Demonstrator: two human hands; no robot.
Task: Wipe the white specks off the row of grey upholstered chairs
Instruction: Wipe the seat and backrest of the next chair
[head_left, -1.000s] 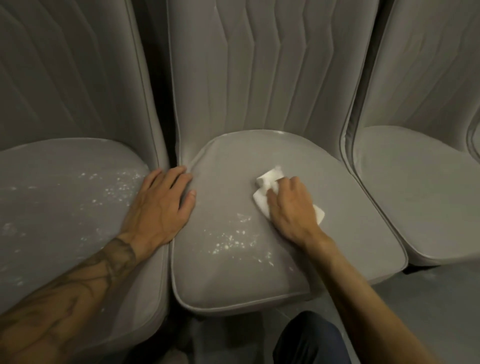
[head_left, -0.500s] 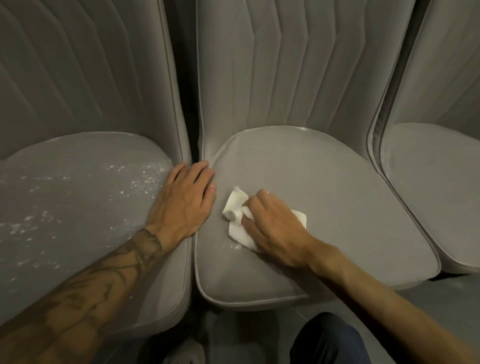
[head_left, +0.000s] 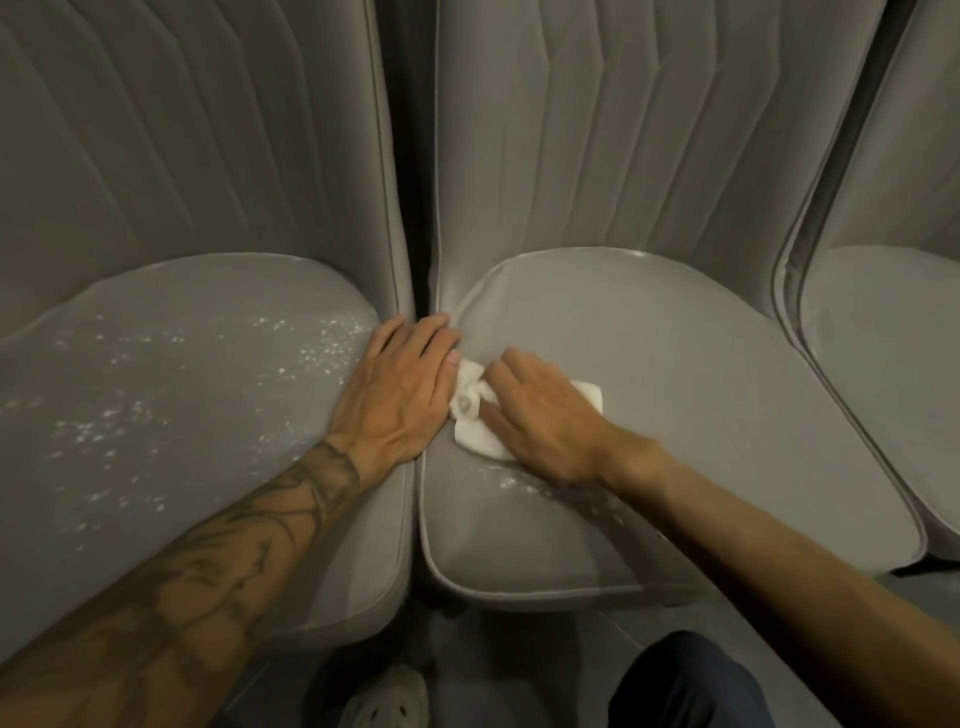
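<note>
Three grey upholstered chairs stand side by side. My right hand presses a crumpled white cloth onto the left part of the middle chair's seat. A few white specks lie just in front of the cloth. My left hand rests flat with fingers apart across the gap between the left and middle seats, its fingertips touching the cloth. The left chair's seat carries several scattered white specks.
The right chair's seat shows at the right edge with no specks visible. Tall padded backrests rise behind the seats. Below, my knee and a pale shoe stand on the grey floor.
My right hand has slid the cloth leftward across the middle seat until it meets my left hand. Most specks on that seat are gone. The view has shifted left.
</note>
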